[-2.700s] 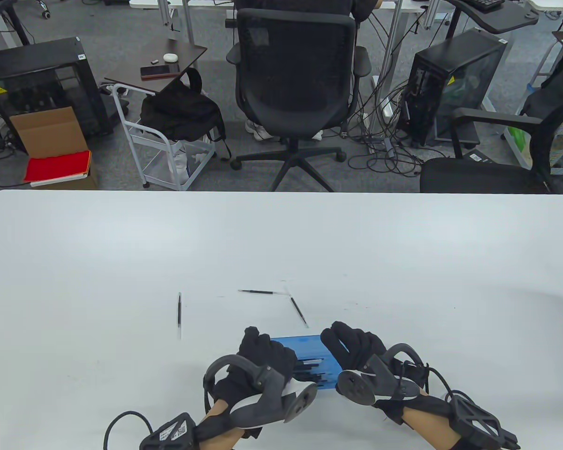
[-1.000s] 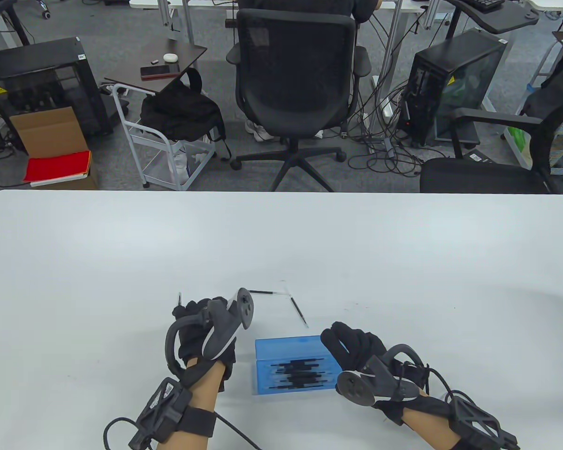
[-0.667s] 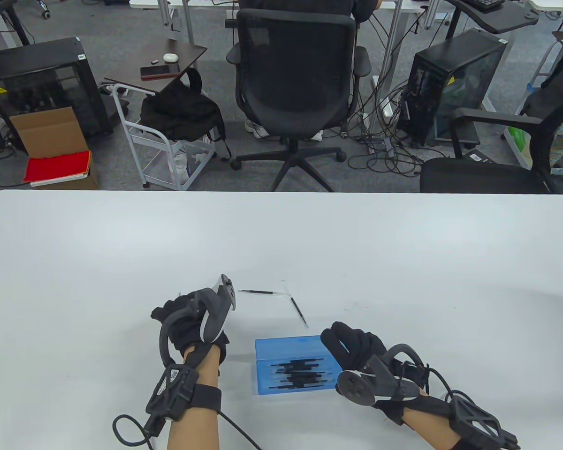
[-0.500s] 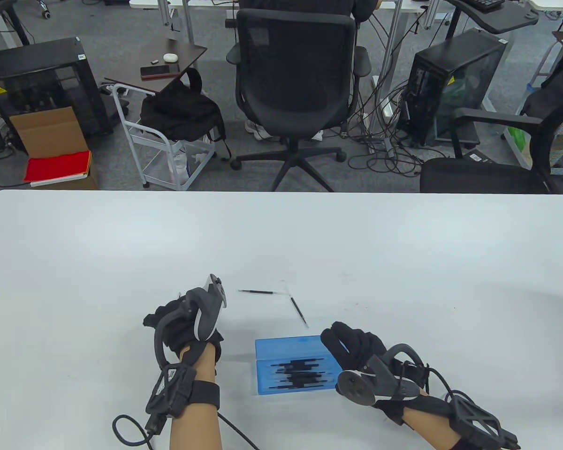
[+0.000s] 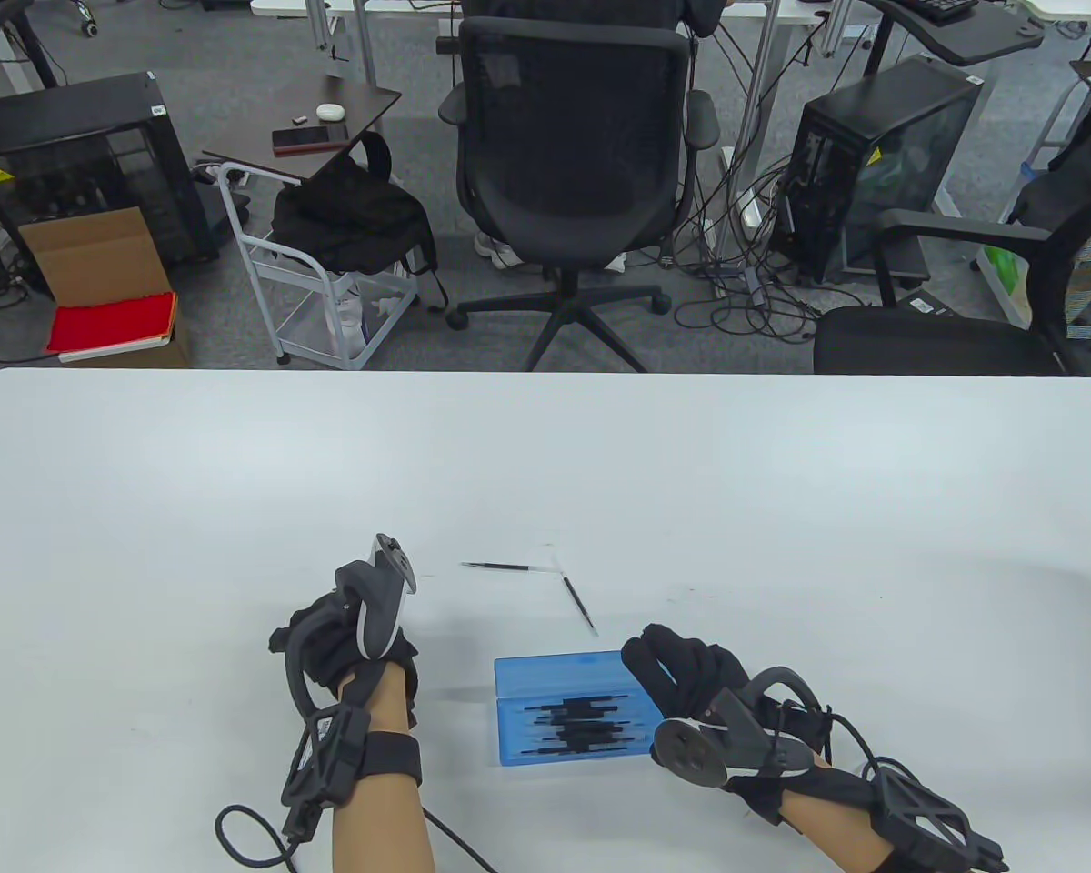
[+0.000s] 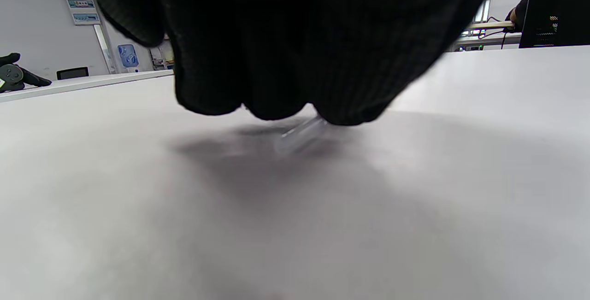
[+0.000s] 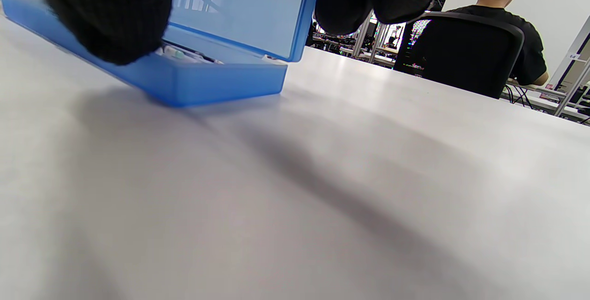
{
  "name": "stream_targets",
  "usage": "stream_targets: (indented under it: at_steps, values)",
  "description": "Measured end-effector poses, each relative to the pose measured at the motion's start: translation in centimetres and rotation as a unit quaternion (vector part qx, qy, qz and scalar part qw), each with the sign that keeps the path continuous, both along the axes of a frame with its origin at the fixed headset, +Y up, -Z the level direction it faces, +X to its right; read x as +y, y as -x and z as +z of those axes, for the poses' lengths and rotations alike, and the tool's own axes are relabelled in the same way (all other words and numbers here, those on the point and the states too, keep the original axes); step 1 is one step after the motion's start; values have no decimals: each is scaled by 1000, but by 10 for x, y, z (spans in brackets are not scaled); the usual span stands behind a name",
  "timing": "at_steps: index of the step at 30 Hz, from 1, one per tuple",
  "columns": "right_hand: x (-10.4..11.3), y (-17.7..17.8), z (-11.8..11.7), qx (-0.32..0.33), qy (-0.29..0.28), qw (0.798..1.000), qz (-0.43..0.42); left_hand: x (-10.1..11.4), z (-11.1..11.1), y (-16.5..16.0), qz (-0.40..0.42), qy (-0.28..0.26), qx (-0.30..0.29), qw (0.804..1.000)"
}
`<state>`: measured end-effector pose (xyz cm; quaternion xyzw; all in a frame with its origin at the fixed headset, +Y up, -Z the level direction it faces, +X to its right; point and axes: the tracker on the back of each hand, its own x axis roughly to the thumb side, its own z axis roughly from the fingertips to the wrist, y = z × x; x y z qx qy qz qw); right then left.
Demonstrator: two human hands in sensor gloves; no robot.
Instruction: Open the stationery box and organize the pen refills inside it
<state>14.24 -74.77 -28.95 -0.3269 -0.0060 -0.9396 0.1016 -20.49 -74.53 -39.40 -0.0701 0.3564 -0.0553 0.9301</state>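
The blue stationery box (image 5: 568,738) lies open near the front edge, its lid (image 5: 559,675) raised at the back, with several black pen refills (image 5: 577,723) inside. My right hand (image 5: 682,675) grips the box's right end; in the right wrist view its thumb (image 7: 106,19) sits on the base (image 7: 216,83) and its fingers (image 7: 368,0) are behind the lid. My left hand (image 5: 314,641) is down on the table to the left of the box. Its bunched fingertips (image 6: 276,83) pinch a clear refill (image 6: 302,135). Two loose refills (image 5: 500,566) (image 5: 580,606) lie beyond the box.
The white table (image 5: 782,509) stretches wide behind and beside the hands. Past its far edge stand an office chair (image 5: 573,155), a second chair (image 5: 945,309), computer towers and cables on the floor. A person sits at a far desk (image 7: 502,0).
My left hand left the box, moved left to the lone refill and came down over it, so the refill is now hidden from above. The right hand and box stayed still.
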Motion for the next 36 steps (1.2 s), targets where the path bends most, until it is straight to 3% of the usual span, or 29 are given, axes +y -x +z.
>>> stream_targets:
  at_steps: [23,31,36]
  values:
    - [0,0,0,0,-1,1000,1,-8,-1,4,10,-13,-13,1000]
    - [0,0,0,0,-1,1000,1,-6,-1,2,3,21,-25,999]
    - [0,0,0,0,-2,1000,2,-6,2,1,6,15,-41,999]
